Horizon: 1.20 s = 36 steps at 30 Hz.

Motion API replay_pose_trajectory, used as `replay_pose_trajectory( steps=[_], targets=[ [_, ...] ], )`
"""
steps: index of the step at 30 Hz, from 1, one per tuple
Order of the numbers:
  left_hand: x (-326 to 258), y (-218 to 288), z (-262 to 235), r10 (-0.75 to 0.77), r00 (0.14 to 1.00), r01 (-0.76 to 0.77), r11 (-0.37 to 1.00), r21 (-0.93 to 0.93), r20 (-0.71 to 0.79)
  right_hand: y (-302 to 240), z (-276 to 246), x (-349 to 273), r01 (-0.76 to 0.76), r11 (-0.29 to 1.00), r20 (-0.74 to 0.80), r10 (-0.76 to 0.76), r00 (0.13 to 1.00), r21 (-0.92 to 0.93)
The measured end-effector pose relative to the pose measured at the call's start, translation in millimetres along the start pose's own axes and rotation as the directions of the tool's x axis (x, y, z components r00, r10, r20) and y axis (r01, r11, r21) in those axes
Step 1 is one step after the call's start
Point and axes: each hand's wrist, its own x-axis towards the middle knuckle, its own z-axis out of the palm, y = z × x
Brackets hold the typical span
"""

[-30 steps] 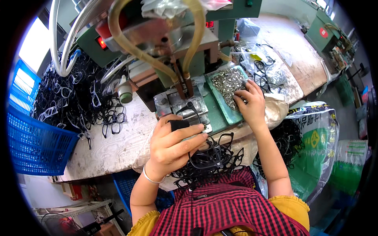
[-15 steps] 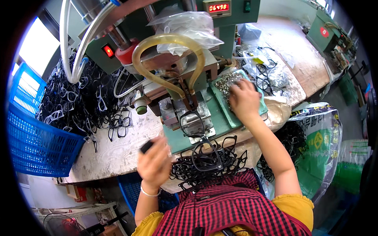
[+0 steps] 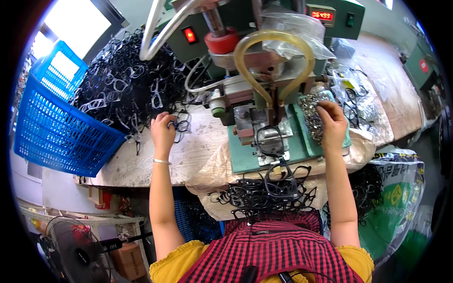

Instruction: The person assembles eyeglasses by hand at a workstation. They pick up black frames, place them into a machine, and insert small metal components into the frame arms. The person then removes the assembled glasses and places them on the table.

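My left hand (image 3: pixel 163 133) reaches to the near edge of a large heap of black eyeglass frames (image 3: pixel 127 78). Its thumb and fingers are closed on an eyeglass frame (image 3: pixel 182 124) lying there. At the right, my right hand (image 3: pixel 334 123) is over a green tray (image 3: pixel 348 139) of small metal parts (image 3: pixel 311 115), fingertips pinched together; what they hold is too small to make out. Between the hands, an eyeglass frame (image 3: pixel 270 142) sits under the head of a green press (image 3: pixel 274 111). Another frame (image 3: pixel 281 181) lies on a tangle of black frames (image 3: pixel 250 193) in front of me.
Blue plastic baskets (image 3: pixel 66 132) stand at the left. A yellowish hose (image 3: pixel 240 52) loops over the press, and a clear plastic bag (image 3: pixel 295 28) hangs behind it. A fan (image 3: pixel 75 252) is at lower left. A sack (image 3: pixel 398 198) with black frames beside it stands at right.
My left hand has moved away from the table's front edge to the heap at the far left. My right hand stays at the parts tray, fingers now pinched. The view has shifted.
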Motion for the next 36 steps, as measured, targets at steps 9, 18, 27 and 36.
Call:
replay_pose_trajectory(
  steps=[9,18,27,36],
  targets=[
    [-35.1,-7.2,46.3,0.018,0.985,0.025,0.970,-0.244,0.173,-60.9,13.6,-39.0,0.141,0.975,0.240,-0.098,0.966,-0.173],
    [-38.7,113.7,16.8,-0.123,0.977,0.036,0.903,-0.429,-0.176,-60.4,68.2,-46.0,0.009,0.997,0.235,-0.026,0.972,0.075],
    [-31.9,161.1,-24.3,-0.479,0.831,-0.185,0.244,-0.952,-0.284,-96.8,82.0,-59.6,-0.142,0.969,0.277,0.083,0.957,0.201],
    [-43.9,251.8,-67.2,0.586,0.727,-0.655,0.435,-0.617,-0.358,-23.7,-5.5,-14.0,0.374,0.360,0.317,-0.209,0.925,-0.855]
  ],
)
